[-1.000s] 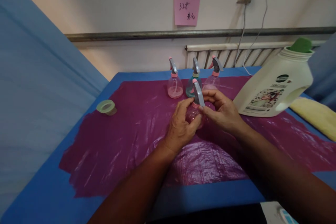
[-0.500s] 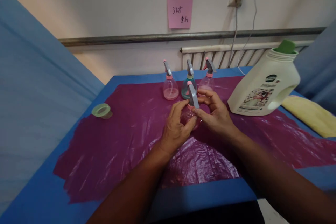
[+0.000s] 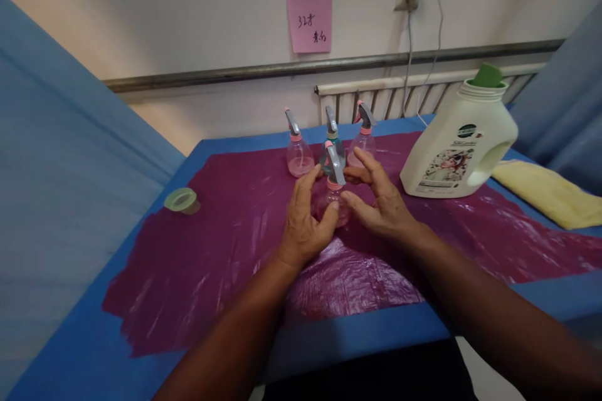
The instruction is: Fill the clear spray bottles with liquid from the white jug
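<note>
Left hand (image 3: 302,230) wraps the spray bottle (image 3: 335,199), fingers pressed to its belly — steadying it upright, it seems, on the purple sheet (image 3: 211,244). Right hand (image 3: 379,203) just beside, fingers spread, holding nothing.

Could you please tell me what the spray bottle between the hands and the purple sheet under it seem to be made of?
The spray bottle looks like clear, glossy plastic; the sheet's colour shows through its body. The purple sheet seems thin plastic film: wrinkled, with shiny highlights.
</note>
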`<action>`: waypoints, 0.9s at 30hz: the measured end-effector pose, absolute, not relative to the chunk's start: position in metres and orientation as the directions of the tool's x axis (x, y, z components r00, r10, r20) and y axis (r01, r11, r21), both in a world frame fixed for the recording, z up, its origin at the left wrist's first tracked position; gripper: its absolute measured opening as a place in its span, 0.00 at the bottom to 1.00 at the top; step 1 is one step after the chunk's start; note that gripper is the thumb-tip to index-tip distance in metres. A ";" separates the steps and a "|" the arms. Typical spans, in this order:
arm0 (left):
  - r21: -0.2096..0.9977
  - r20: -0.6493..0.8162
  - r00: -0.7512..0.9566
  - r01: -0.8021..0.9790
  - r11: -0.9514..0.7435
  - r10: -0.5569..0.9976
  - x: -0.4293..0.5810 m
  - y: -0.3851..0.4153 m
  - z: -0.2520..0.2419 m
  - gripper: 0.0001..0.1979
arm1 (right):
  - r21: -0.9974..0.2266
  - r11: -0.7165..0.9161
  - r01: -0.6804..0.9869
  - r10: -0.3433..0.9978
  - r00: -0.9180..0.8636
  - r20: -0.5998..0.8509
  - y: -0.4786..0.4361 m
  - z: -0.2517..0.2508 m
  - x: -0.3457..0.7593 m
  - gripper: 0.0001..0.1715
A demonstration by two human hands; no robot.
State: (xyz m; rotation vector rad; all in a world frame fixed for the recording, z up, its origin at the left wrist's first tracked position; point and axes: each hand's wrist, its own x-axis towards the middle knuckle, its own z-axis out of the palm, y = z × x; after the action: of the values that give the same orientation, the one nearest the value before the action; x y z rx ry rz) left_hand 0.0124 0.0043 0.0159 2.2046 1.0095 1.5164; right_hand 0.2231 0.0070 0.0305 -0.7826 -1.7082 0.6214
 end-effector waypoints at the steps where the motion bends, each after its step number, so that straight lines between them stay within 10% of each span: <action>1: 0.567 0.721 0.190 0.393 -0.724 0.667 0.011 0.004 0.018 0.40 | -0.725 0.654 0.215 0.757 -0.174 0.630 0.006 0.032 0.225 0.53; 7: 0.441 0.809 0.131 0.509 -0.739 0.573 0.005 -0.001 0.038 0.43 | -0.556 0.720 0.415 0.652 -0.130 0.747 0.002 0.039 0.240 0.54; 27: 0.094 0.419 0.391 0.879 -0.467 0.819 -0.011 -0.033 0.070 0.63 | -0.182 0.567 0.803 0.593 -0.245 0.767 -0.015 0.050 0.243 0.61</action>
State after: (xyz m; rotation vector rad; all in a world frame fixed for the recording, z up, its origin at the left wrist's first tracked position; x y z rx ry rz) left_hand -0.0106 -0.0331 0.0703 2.7361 1.6834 0.6861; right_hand 0.2429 -0.0146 0.0498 -1.1228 -1.9524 -0.3138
